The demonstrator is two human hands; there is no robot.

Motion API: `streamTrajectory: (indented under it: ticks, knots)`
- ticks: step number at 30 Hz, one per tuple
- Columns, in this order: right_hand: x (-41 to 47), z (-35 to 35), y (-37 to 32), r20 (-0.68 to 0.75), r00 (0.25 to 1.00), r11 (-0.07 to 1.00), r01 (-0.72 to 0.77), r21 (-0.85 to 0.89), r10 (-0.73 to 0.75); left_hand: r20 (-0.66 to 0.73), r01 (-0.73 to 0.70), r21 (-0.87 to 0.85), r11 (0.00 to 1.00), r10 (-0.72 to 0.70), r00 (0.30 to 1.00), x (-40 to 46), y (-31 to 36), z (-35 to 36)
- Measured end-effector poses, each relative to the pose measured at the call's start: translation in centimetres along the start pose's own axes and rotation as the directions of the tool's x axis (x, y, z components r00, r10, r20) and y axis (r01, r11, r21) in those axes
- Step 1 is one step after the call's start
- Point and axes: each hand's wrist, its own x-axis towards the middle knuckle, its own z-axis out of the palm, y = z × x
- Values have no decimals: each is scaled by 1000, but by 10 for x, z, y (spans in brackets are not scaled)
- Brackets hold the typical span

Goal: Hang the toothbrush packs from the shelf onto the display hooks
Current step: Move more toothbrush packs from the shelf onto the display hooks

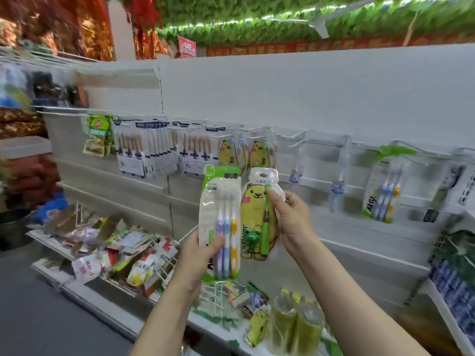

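The task looks partly done. Several toothbrush packs already hang on the hooks (295, 136) of the white wall, among them two yellow bear packs (258, 152). The left hand (203, 249) holds a green three-brush pack (221, 222) by its lower part, fingers curled around it. The right hand (289, 214) pinches a yellow bear pack (258, 214) near its top, thumb in front. Both packs are in the air below the hooks, not yet hung. More packs lie on the shelf (221, 327) below, so much work is left.
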Motion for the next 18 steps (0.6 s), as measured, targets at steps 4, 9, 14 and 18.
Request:
streamTrajectory:
  ticks: [4, 9, 14, 18]
  knots:
    - [27, 19, 2, -88, 994, 998, 57, -40, -61, 26, 10, -44, 999, -9, 1000, 45, -4, -20]
    - [67, 32, 2, -109, 986, 991, 117, -65, -124, 91, 42, -68, 997, -36, 995, 93, -17, -20]
    - [98, 45, 3, -47, 985, 983, 164, -83, -168, 73, 14, -65, 998, -9, 997, 130, -21, -21]
    - [120, 55, 3, -42, 982, 981, 183, -62, -186, 67, 1, -68, 998, 4, 998, 157, -18, -23]
